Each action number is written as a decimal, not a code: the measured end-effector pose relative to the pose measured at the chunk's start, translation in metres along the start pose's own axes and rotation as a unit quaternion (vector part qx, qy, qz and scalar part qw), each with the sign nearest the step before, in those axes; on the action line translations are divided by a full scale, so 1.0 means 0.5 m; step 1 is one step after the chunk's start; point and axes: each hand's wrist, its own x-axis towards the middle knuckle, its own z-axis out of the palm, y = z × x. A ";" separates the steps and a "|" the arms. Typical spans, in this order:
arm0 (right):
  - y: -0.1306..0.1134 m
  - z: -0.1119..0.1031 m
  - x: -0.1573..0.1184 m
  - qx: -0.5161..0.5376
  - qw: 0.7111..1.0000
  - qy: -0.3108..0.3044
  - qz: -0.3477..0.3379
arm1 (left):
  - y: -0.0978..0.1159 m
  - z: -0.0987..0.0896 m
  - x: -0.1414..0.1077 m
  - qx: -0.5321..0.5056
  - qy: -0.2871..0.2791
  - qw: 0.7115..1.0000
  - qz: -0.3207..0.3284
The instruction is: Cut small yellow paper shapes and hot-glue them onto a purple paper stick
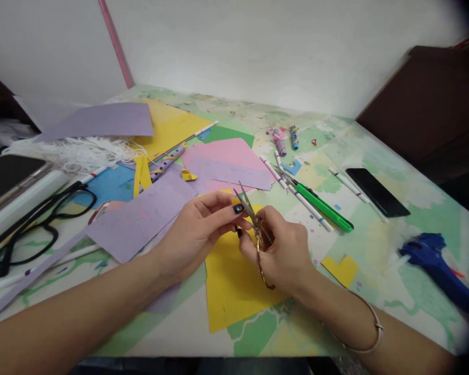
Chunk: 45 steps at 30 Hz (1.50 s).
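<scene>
Two hands of mine are over the table (195,333), close together above a yellow sheet (229,286). My right hand (285,250) is closed around the gold handles of the scissors (255,221), their blades parted and pointing up and to the left, right by my other fingertips. My left hand (189,232) has its fingers curled and the thumb drawn in near them; a bit of yellow shows at the tips, though I can't tell whether I'm pinching it. Beside my left wrist lies a purple sheet (143,221), with black-framed glasses (49,221) farther left. Beyond my hands is a pink sheet (222,156), partly under another purple piece (244,177). A green cutter (323,206) lies past my right hand, among white sticks (338,179), and a black phone (377,191) is farther right. Near my right wrist I have a notched yellow piece (346,271), and a blue tool (428,252) sits at the right side.
</scene>
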 end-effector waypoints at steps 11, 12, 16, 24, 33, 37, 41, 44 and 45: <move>0.002 -0.001 -0.003 -0.032 0.999 0.015 -0.022 | -0.008 0.005 -0.003 -0.025 0.023 0.999 -0.021; 0.003 -0.001 -0.002 -0.034 0.999 0.017 -0.024 | -0.008 0.005 -0.003 -0.024 0.022 0.999 -0.020; 0.003 -0.001 0.000 -0.039 0.998 0.034 -0.035 | -0.007 0.005 -0.003 -0.018 0.020 0.999 -0.017; 0.002 -0.002 0.002 -0.061 0.995 0.055 -0.056 | -0.003 0.004 0.000 0.013 0.008 1.000 0.005; 0.005 -0.006 0.004 -0.071 0.992 0.061 -0.078 | 0.009 -0.006 0.001 0.120 0.016 0.992 0.031; 0.005 -0.007 0.005 -0.078 0.992 0.057 -0.081 | 0.013 -0.012 0.001 0.168 0.018 0.985 0.043; 0.005 -0.008 0.006 -0.078 0.992 0.055 -0.080 | 0.019 -0.013 0.001 0.204 0.019 0.978 0.047; 0.006 -0.010 0.006 -0.080 0.992 0.051 -0.077 | 0.025 -0.013 0.001 0.227 0.015 0.973 0.047; 0.006 -0.011 0.007 -0.080 0.992 0.049 -0.078 | 0.028 -0.013 0.001 0.234 0.015 0.971 0.048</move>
